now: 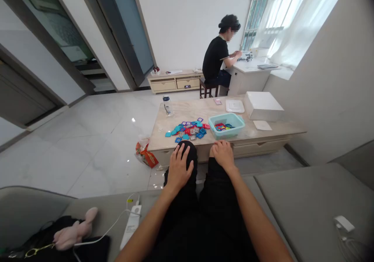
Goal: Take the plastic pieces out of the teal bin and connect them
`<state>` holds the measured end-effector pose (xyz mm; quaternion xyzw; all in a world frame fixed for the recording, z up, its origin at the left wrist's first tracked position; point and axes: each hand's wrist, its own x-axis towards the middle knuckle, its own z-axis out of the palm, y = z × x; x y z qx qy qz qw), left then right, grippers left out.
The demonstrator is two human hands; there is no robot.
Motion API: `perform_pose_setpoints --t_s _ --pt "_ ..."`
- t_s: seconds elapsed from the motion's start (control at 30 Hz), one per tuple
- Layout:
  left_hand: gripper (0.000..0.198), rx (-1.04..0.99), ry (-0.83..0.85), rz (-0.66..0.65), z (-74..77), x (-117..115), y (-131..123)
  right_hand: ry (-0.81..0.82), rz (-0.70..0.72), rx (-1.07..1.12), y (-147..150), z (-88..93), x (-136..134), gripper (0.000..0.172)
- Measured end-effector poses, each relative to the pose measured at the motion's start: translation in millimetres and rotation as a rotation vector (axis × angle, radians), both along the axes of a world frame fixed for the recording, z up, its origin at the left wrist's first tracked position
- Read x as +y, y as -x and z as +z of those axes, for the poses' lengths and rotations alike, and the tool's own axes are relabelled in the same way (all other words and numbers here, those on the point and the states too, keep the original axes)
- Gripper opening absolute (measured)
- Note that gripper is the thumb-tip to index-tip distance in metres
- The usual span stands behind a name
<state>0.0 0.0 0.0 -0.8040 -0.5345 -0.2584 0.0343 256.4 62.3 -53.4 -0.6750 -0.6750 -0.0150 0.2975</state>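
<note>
Fingers spread, my left hand rests on my left knee and holds nothing. Over the other knee lies my right hand, its fingers flat and draped over the front, also with nothing in it. Just beyond my knees, a pile of colourful gear-edged plastic pieces in blue, red, purple and grey is spread on the low table. To its right stands a light-blue plastic basket with more small coloured pieces inside. Neither hand touches the pieces or the basket.
On the table are a clear bottle, a white lid, a white box and a paper sheet. An orange bag stands on the floor. A power strip lies on the sofa. Farther off, a person sits working at a desk.
</note>
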Motion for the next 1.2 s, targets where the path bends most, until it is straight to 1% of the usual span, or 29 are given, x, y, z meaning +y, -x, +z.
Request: perform_pose_setpoints --t_s 0.27,0.4,0.5,0.63,0.7,0.77,0.87,0.93,1.0,1.1,1.13,1.2 --pt "0.06 -0.018 0.015 0.005 -9.5 8.0 1.8 0.028 -0.025 0.014 1.9 -3.8 4.8 0.027" --pt "0.059 -0.028 0.017 0.01 -12.9 10.5 7.2 0.045 -0.023 0.008 3.9 0.3 2.7 0.028" --pt "0.059 -0.042 0.015 0.015 -14.5 10.8 11.7 0.045 -0.025 -0.009 7.4 10.3 -4.0 0.03" --pt "0.059 -0.06 0.009 0.014 -15.7 11.2 15.4 0.048 -0.044 -0.067 8.7 29.4 -14.1 0.03" --pt "0.059 -0.065 0.007 0.01 -15.8 11.9 15.3 0.085 -0.074 -0.104 3.8 38.3 -14.6 0.029" --pt "0.059 -0.067 0.013 0.002 -15.5 12.7 14.3 0.158 -0.092 -0.126 -5.9 45.6 -8.6 0.029" --pt "0.06 -0.072 0.03 0.004 -13.7 14.0 12.2 0.303 -0.038 -0.072 -27.5 54.0 16.5 0.03" --pt "0.059 -0.084 0.04 0.018 -11.7 14.8 11.3 0.357 0.003 -0.01 -44.5 57.7 45.2 0.029" --pt "0.059 -0.099 0.054 0.021 -9.6 15.1 11.8 0.386 0.0 -0.004 -61.2 60.0 82.5 0.03" --pt "0.06 -0.118 0.093 0.007 -7.9 14.3 15.7 0.453 -0.032 -0.016 -81.1 60.8 147.3 0.03" --pt "0.06 -0.127 0.107 0.008 -7.7 13.7 17.6 0.473 -0.04 -0.027 -85.9 59.9 168.6 0.03" --pt "0.061 -0.149 0.129 0.026 -7.3 11.6 21.6 0.482 -0.01 -0.04 -92.7 54.9 206.3 0.03"
